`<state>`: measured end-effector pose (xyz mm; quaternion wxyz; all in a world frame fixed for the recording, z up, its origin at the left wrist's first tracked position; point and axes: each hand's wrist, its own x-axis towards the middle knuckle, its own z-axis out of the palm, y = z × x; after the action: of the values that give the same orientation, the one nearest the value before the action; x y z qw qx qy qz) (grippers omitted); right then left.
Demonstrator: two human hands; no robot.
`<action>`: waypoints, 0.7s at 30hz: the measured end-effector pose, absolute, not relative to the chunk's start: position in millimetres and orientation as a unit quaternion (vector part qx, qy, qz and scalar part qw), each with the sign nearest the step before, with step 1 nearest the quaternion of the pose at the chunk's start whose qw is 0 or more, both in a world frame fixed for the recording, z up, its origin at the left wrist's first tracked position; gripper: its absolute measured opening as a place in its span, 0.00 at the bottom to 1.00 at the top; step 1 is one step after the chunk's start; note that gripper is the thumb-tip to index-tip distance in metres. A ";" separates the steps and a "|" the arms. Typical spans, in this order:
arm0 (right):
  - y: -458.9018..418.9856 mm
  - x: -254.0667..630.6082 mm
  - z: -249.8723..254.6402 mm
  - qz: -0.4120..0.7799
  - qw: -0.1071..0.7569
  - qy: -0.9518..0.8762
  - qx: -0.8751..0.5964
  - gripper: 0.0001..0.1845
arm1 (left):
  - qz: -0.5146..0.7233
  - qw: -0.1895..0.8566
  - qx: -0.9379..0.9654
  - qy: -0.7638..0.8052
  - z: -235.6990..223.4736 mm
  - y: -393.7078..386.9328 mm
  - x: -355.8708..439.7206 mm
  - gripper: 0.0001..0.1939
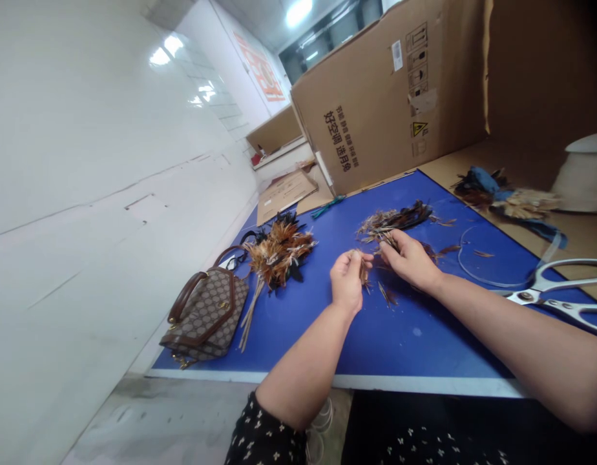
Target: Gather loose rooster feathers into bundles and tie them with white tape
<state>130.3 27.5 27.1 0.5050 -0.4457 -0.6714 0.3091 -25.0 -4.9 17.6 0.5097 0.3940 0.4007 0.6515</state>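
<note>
My left hand (347,279) is closed in a pinch on a few small brown feathers (363,271) above the blue table. Close beside it, my right hand (409,258) has its fingers closed around a small bunch of brown feathers (388,240). Just behind the hands lies a pile of dark and brown feathers (400,218). Some loose feathers (388,295) are scattered on the blue surface below my fingers. To the left rests a large bundle of orange, tan and black feathers (282,250), its pale stems pointing toward the table's front edge.
A brown patterned handbag (216,310) stands at the table's left. Large scissors (535,294) lie near my right forearm. Behind rises a big cardboard box (376,97). At the right are another feather bundle with blue ribbon (492,184) and a white cone (586,171).
</note>
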 end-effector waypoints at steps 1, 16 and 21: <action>27.2 130.5 27.5 0.314 0.505 -0.672 -0.441 0.15 | 0.646 0.507 0.397 0.410 16.9 -4.8 -25.0 0.24; 29.7 125.4 20.6 0.338 0.491 -0.698 -0.397 0.19 | 0.648 0.552 0.398 0.341 22.8 -6.8 -24.4 0.26; 28.6 124.9 21.0 0.338 0.478 -0.718 -0.377 0.17 | 0.653 0.539 0.396 0.355 23.1 -8.1 -22.1 0.27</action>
<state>124.9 28.6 21.0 0.4777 -0.3775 -0.7176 0.3383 -22.1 -8.1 23.1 0.5393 0.3961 0.3546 0.6531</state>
